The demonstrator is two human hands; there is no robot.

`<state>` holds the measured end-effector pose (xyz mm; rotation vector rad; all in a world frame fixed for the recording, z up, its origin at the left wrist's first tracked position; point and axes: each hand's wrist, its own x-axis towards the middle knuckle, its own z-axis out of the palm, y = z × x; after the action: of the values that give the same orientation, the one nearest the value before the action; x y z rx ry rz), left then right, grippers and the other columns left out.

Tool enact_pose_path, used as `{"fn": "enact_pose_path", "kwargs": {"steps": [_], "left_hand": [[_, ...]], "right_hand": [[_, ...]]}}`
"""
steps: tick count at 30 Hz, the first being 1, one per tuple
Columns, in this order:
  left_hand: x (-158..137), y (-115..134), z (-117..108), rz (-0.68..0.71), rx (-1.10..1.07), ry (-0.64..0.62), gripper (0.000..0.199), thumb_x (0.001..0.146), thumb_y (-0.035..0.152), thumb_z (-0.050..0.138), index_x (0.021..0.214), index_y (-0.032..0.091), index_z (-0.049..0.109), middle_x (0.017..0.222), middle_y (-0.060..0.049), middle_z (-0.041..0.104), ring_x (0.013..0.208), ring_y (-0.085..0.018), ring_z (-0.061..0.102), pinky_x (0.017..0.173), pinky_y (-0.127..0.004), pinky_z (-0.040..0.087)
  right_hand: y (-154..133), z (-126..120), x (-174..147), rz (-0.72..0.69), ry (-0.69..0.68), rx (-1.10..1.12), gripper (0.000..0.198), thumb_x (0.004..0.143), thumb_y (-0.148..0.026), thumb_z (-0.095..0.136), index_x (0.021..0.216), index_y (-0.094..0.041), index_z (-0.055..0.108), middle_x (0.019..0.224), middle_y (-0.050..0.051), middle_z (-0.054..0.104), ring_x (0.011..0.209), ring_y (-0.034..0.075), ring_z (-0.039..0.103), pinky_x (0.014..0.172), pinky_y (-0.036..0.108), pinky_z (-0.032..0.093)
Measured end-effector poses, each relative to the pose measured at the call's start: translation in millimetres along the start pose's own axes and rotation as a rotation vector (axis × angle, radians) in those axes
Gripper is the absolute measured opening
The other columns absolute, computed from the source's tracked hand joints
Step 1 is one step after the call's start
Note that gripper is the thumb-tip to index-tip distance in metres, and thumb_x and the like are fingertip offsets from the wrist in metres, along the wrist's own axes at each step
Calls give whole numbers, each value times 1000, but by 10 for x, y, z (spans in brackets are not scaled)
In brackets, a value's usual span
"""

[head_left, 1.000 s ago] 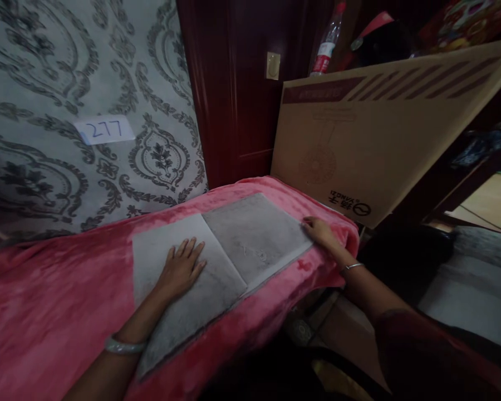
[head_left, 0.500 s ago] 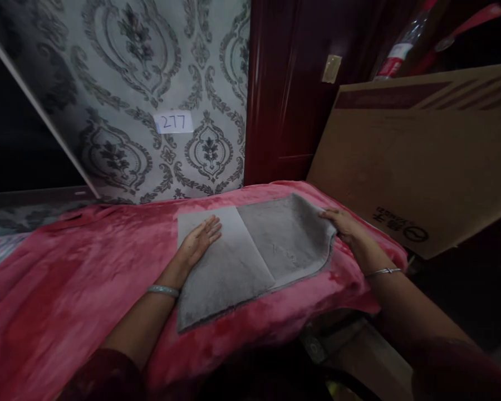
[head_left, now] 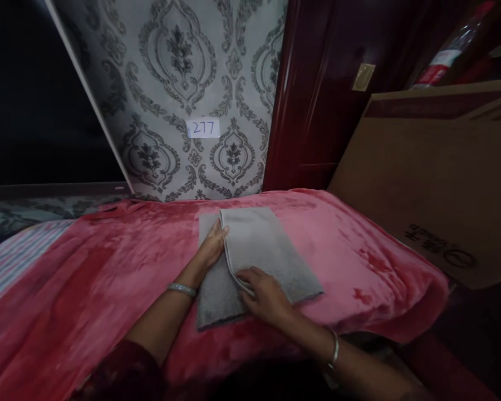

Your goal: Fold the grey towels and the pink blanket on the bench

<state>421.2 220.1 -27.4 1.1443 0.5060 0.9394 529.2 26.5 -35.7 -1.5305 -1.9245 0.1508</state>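
A grey plush mat (head_left: 263, 239) lies folded on a pink blanket (head_left: 321, 234), its right part turned over to the left on top of the rest. The free edge of the upper layer runs between my two hands. My left hand (head_left: 212, 245) is closed on the far end of that edge, thumb on top and the other fingers partly hidden. At the near end, my right hand (head_left: 266, 295) pinches the edge between thumb and fingers, lifting it slightly off the lower layer.
Behind the blanket stands a patterned wall with a paper label (head_left: 204, 128) reading 277. A large cardboard box (head_left: 434, 178) leans at the right, with a bottle (head_left: 442, 55) behind it. A dark screen (head_left: 45, 100) is at the left, above a striped cloth (head_left: 29, 250).
My right hand has carried the mat's right end over to the left, folding it onto the rest. My left hand, formerly flat on the mat, now grips the edge. The view has shifted left.
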Motion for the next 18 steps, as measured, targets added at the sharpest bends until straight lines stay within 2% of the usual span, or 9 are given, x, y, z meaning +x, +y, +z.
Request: {"fn": "enact_pose_path", "kwargs": {"steps": [3, 7, 9, 11, 14, 18], "left_hand": [[73, -62, 8, 15, 53, 91, 97, 73, 36, 80, 155, 22, 31, 136, -12, 66, 122, -26, 65, 106, -42, 51], [315, -61, 86, 66, 246, 163, 103, 69, 19, 72, 161, 22, 25, 150, -12, 56, 123, -26, 63, 101, -39, 55], [460, 19, 155, 52, 341, 215, 102, 66, 8, 62, 161, 21, 28, 155, -12, 51, 127, -25, 61, 101, -37, 54], [582, 153, 206, 91, 402, 234, 98, 62, 3, 53, 157, 19, 39, 156, -10, 50, 130, -25, 59, 103, -37, 52], [671, 376, 164, 193, 459, 229, 88, 61, 2, 50, 147, 18, 55, 149, -8, 58, 124, -25, 63, 103, -38, 52], [588, 473, -176, 104, 539, 327, 81, 62, 4, 55, 143, 17, 60, 132, -8, 70, 108, -28, 70, 93, -40, 57]], "right_hand": [[29, 72, -236, -28, 134, 61, 42, 77, -10, 63, 118, -19, 65, 105, 9, 67, 99, 27, 63, 84, 39, 55], [71, 84, -311, -101, 255, 80, 40, 81, -7, 57, 118, -21, 63, 103, 9, 66, 97, 26, 61, 82, 40, 53], [63, 32, -249, -126, 291, 115, 45, 80, -2, 52, 118, -21, 63, 99, 7, 66, 94, 24, 60, 79, 38, 52], [17, -38, -142, -153, 317, 133, 50, 77, 1, 49, 119, -22, 63, 98, 6, 66, 93, 24, 59, 78, 36, 51], [-100, -64, 20, -208, 300, 84, 52, 75, 1, 50, 120, -21, 63, 102, 8, 65, 96, 25, 57, 81, 38, 50], [-238, 167, 82, -297, 123, -33, 42, 81, -2, 55, 117, -21, 65, 105, 9, 65, 96, 25, 56, 83, 39, 49]]}}
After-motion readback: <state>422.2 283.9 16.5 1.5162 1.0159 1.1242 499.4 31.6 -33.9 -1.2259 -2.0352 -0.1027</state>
